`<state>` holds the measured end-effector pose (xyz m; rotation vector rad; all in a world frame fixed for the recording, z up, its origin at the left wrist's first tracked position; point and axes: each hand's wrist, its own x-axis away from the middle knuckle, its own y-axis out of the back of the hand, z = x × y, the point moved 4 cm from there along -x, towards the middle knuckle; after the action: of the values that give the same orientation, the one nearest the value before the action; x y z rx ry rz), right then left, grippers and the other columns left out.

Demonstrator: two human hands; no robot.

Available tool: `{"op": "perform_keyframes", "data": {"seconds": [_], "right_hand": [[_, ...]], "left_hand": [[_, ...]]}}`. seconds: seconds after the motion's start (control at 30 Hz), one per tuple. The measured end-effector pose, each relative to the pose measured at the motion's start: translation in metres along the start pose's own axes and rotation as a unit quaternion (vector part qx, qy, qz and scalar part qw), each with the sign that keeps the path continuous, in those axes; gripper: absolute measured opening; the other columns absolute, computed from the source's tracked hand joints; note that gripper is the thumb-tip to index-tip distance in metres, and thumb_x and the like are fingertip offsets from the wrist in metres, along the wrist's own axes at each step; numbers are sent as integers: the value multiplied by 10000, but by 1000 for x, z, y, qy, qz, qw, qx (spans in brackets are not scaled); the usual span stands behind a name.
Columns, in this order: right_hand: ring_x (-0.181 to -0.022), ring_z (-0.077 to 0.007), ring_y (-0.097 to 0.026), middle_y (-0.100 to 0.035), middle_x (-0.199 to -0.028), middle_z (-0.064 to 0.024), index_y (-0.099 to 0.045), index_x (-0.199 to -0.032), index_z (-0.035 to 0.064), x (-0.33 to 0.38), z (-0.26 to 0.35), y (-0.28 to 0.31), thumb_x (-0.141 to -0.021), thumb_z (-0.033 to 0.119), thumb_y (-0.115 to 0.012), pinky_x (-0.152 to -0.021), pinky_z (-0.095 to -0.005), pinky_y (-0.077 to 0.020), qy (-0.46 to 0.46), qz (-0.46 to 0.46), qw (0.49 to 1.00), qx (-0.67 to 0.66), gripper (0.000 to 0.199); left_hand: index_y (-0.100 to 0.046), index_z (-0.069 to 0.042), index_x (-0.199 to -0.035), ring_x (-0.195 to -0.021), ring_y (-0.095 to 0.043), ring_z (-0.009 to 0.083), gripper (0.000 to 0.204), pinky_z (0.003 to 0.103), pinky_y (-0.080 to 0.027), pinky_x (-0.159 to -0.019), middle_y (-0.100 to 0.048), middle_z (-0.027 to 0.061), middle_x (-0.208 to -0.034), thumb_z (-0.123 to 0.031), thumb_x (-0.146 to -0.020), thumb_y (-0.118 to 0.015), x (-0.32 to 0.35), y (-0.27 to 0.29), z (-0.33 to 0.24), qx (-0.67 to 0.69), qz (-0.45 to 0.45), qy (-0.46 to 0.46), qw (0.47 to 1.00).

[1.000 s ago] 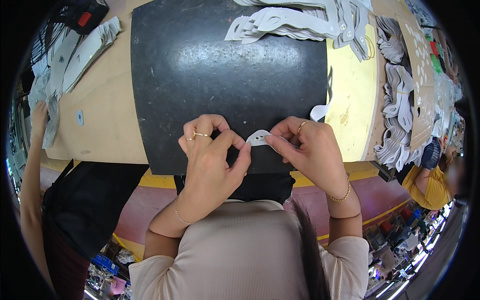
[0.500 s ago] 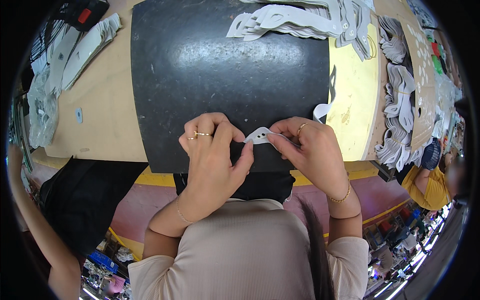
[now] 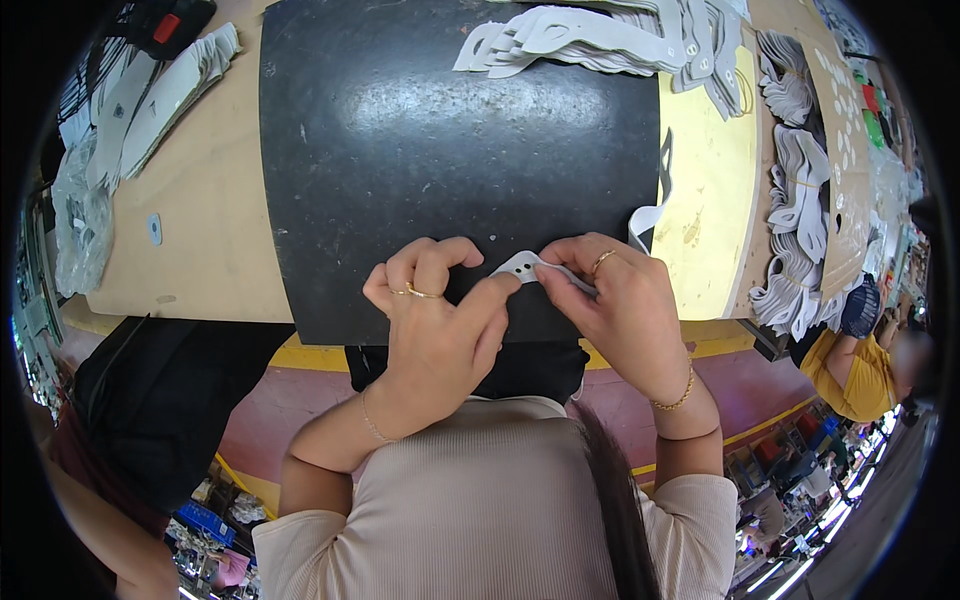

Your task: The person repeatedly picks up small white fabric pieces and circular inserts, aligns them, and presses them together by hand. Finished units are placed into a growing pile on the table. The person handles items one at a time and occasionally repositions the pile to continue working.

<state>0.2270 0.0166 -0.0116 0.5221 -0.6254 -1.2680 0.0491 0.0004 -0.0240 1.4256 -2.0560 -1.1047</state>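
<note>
A thin, pale grey cut piece with a row of small dark holes stands over the near part of the black mat. My right hand pinches it between thumb and forefinger, and part of the piece is hidden behind those fingers. On the left end, the forefinger of my left hand touches the piece near the holes. That hand's thumb is apart and lower down, and its other fingers are bent and raised, gripping nothing that I can see.
Stacked grey cut pieces lie at the mat's far edge. A loose curled strip rests at its right edge. Tied bundles line the far right. More pale pieces and a clear plastic bag sit left. Another person's arm is lower left.
My left thumb has come off the piece and dropped lower, and the left forefinger now reaches the holes. The right hand keeps its pinch. The other person's arm at left has lowered.
</note>
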Motion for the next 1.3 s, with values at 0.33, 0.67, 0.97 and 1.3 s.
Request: {"op": "perform_keyframes", "data": {"seconds": [0.33, 0.67, 0.97, 1.3], "right_hand": [[-648, -245, -681, -731, -860, -101, -720, -939, 4, 0, 1, 0, -894, 103, -767, -585, -327, -529, 0, -1, 1000, 2, 119], [-667, -304, -685, -727, -870, -98, -705, -906, 5, -2, 0, -1, -893, 110, -747, -585, -372, -532, 8, -3, 1000, -4, 114], [-604, -152, -648, -709, -781, -107, -722, -976, -24, -2, 0, 0, -909, 101, -758, -558, -277, -490, -17, 10, 1000, -5, 147], [-603, -113, -623, -695, -752, -78, -710, -957, -29, -2, 0, 12, -876, 83, -796, -564, -258, -489, -50, 39, 998, 2, 163]], "left_hand": [[-746, -206, -1099, -1121, -497, 237, 329, 447, -285, -913, -571, 18, -1158, -96, -789, -762, 5, -5, 0, -37, -6, -74, 997], [-716, -141, -1160, -1156, -522, 251, 279, 460, -379, -942, -575, 32, -1255, -113, -890, -649, 18, -9, -7, -150, -39, -142, 978], [-678, -70, -1106, -1313, -565, 286, 207, 409, -450, -1044, -608, 150, -1432, -150, -922, -626, 32, -8, -8, -56, 16, -184, 981], [-637, -32, -936, -1193, -658, 343, 107, 427, -517, -999, -681, 232, -1269, -108, -862, -653, 13, -3, -33, -160, 50, -213, 963]]}}
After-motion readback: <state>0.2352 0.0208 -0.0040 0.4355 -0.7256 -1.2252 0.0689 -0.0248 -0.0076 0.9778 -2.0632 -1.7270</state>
